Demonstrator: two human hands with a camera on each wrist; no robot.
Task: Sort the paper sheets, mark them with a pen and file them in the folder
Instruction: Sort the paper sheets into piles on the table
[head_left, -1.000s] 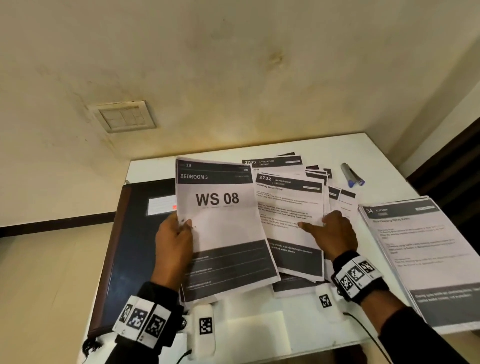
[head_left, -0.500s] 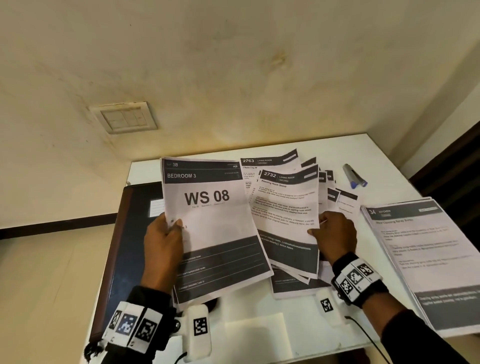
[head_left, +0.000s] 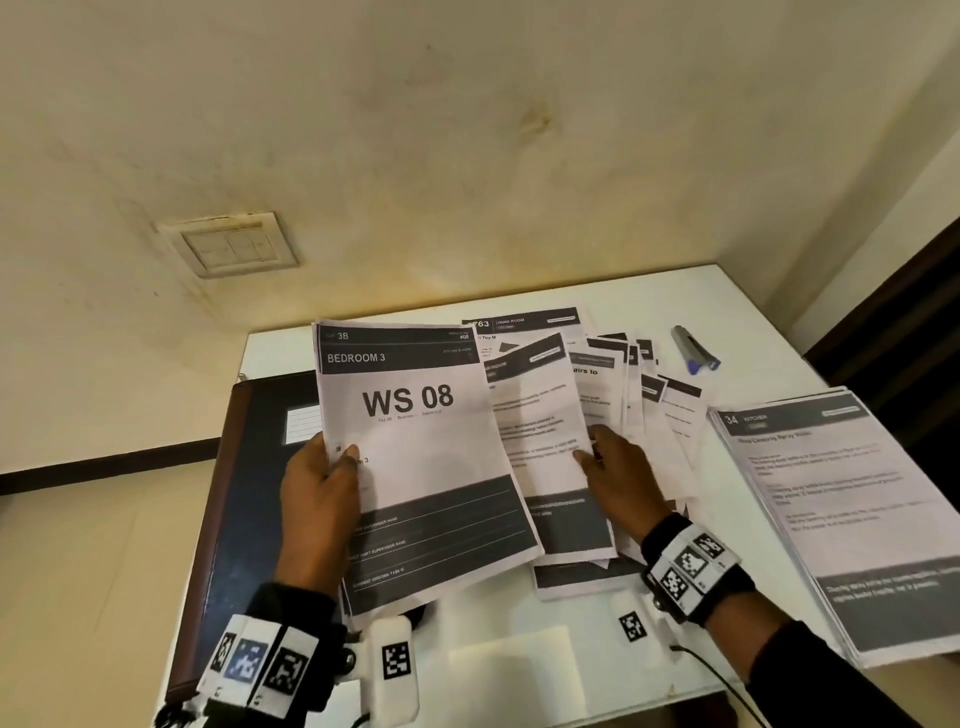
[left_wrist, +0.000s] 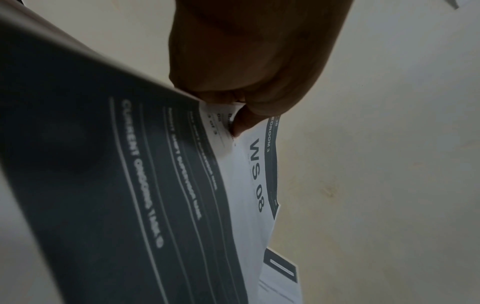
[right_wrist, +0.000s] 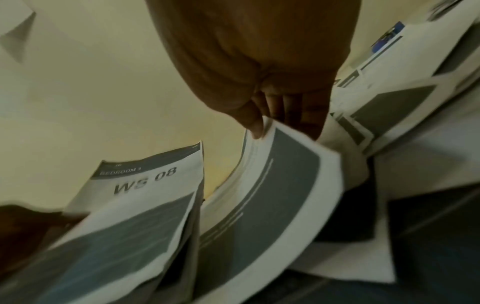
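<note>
My left hand (head_left: 324, 483) grips the left edge of a small stack topped by the "WS 08 / Bedroom 3" sheet (head_left: 415, 441), raised above the dark folder (head_left: 244, 499); the left wrist view shows the thumb (left_wrist: 241, 123) pinching that sheet (left_wrist: 249, 170). My right hand (head_left: 618, 473) pinches the right edge of a printed sheet (head_left: 540, 431) lifted off the loose paper pile (head_left: 654, 410), its top tucked behind the WS 08 stack. In the right wrist view the thumb (right_wrist: 253, 123) lies on that curled sheet (right_wrist: 272, 185), next to the WS 08 sheet (right_wrist: 145, 183). A blue-tipped pen (head_left: 695, 352) lies at the back right.
A sorted stack headed "34 Kitchen" (head_left: 831, 509) lies at the right edge of the white table (head_left: 519, 613). A blank white slip (head_left: 511, 660) sits near the front edge. The wall with a switch plate (head_left: 231, 244) stands right behind the table.
My right hand went from lying flat on the "2732" sheet to pinching its edge, lifting it and swinging it left behind the WS 08 stack. The left hand raised its stack slightly.
</note>
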